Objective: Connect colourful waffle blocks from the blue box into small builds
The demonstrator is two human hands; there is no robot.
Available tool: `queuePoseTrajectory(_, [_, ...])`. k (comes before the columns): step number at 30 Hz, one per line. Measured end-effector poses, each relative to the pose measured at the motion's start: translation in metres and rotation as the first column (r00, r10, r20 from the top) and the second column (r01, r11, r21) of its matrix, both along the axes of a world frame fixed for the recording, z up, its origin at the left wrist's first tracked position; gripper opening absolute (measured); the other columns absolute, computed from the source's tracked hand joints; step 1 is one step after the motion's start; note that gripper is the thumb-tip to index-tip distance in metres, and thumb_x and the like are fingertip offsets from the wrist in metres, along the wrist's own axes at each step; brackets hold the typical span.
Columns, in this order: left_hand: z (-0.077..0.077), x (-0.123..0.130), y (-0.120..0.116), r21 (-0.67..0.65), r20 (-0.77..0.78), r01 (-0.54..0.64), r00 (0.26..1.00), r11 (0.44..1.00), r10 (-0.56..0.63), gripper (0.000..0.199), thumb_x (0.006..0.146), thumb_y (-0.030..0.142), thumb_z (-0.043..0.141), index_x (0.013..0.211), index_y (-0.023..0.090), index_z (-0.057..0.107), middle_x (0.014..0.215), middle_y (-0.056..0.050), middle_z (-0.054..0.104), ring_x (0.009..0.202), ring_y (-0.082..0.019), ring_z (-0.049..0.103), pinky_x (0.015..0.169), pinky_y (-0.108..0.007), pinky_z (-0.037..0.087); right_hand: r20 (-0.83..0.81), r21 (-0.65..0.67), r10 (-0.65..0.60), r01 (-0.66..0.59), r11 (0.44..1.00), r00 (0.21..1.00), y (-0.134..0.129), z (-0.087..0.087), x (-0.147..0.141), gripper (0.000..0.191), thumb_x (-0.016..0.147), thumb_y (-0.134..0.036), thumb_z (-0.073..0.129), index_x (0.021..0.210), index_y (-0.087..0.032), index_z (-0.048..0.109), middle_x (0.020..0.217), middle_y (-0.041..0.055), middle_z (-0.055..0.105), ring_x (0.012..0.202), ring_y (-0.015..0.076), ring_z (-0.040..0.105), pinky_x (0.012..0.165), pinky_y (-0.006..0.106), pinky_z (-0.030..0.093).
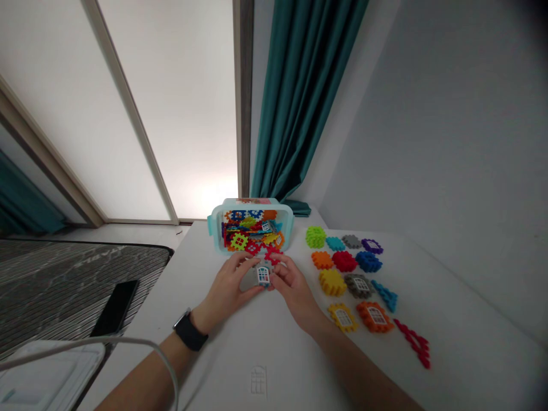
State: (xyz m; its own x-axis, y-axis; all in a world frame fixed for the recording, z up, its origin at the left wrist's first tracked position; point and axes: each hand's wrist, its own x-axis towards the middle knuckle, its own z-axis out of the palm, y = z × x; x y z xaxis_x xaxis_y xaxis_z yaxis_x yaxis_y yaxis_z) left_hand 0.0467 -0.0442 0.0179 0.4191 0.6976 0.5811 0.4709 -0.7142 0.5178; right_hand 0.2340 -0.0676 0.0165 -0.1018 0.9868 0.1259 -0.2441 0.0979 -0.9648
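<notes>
In the head view, my left hand (226,288) and my right hand (295,288) meet over the white table. Between their fingers is a grey window block (263,275), a toothed plastic piece with a white arched window frame on its face. My left hand grips its left side, and my right fingers pinch its right edge. A red toothed block (272,255) shows just beyond my right fingertips; whether they touch it I cannot tell. Right behind the hands is a light-blue tub (291,228) full of mixed coloured blocks. A loose white window frame (258,381) lies near the front of the table.
Stacks of blocks sorted by colour stand to the right, among them a yellow stack (333,282), an orange window stack (375,317) and red pieces (415,342). A white cable (128,339) crosses the lower left. A dark phone-like slab (115,308) lies left of the table.
</notes>
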Motion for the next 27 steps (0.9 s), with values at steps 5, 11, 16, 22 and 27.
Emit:
queuePoseTrajectory(5, [-0.0004,-0.0002,-0.0004,0.008,-0.002,-0.013,1.000,1.000,0.013,0.052,0.083,0.031,0.074,0.132,0.027,0.056,0.124,-0.012,0.057,0.114,-0.028,0.058,0.098,-0.046,0.051,0.009,-0.018,-0.017,0.017,1.000,1.000,0.0004,-0.0007,-0.0005,0.047,0.077,-0.039,0.075,0.116,-0.024,0.054,0.079,-0.0030,0.059,0.073,0.0152,0.056,0.065,0.027,0.043])
queuePoseTrajectory(11, [0.0019,-0.0006,-0.0017,0.003,0.008,0.002,1.000,1.000,-0.002,0.052,0.085,0.032,0.072,0.133,0.027,0.055,0.127,-0.012,0.056,0.115,-0.028,0.057,0.099,-0.047,0.050,-0.004,0.001,0.002,-0.002,1.000,1.000,0.0006,-0.0010,0.0016,0.041,0.081,-0.036,0.070,0.118,-0.025,0.054,0.080,-0.0021,0.062,0.074,0.0156,0.057,0.069,0.029,0.045])
queuePoseTrajectory(16, [0.0019,-0.0003,-0.0021,-0.007,0.014,-0.002,1.000,1.000,0.002,0.052,0.084,0.030,0.072,0.134,0.027,0.055,0.127,-0.012,0.056,0.116,-0.028,0.057,0.100,-0.047,0.050,-0.008,0.011,-0.002,0.002,1.000,1.000,0.0006,-0.0008,0.0011,0.041,0.079,-0.036,0.073,0.116,-0.026,0.056,0.081,-0.0024,0.061,0.075,0.0156,0.057,0.068,0.028,0.046])
queuePoseTrajectory(22, [-0.0013,0.0011,-0.0012,-0.001,0.002,-0.007,1.000,1.000,0.007,0.053,0.084,0.026,0.071,0.134,0.026,0.055,0.125,-0.012,0.059,0.114,-0.027,0.058,0.099,-0.045,0.050,-0.020,0.006,0.022,-0.022,1.000,1.000,-0.0008,-0.0002,-0.0008,0.044,0.078,-0.038,0.077,0.115,-0.026,0.057,0.092,0.0005,0.065,0.078,0.0152,0.058,0.069,0.028,0.047])
queuePoseTrajectory(27, [-0.0023,0.0027,-0.0016,-0.016,-0.017,0.008,1.000,1.000,-0.009,0.054,0.085,0.026,0.069,0.137,0.026,0.053,0.121,-0.012,0.063,0.110,-0.028,0.059,0.096,-0.045,0.050,0.027,0.032,0.030,-0.030,0.999,0.999,-0.0012,-0.0022,-0.0015,0.044,0.080,-0.038,0.074,0.119,-0.026,0.056,0.095,0.0011,0.065,0.080,0.0155,0.059,0.070,0.028,0.048])
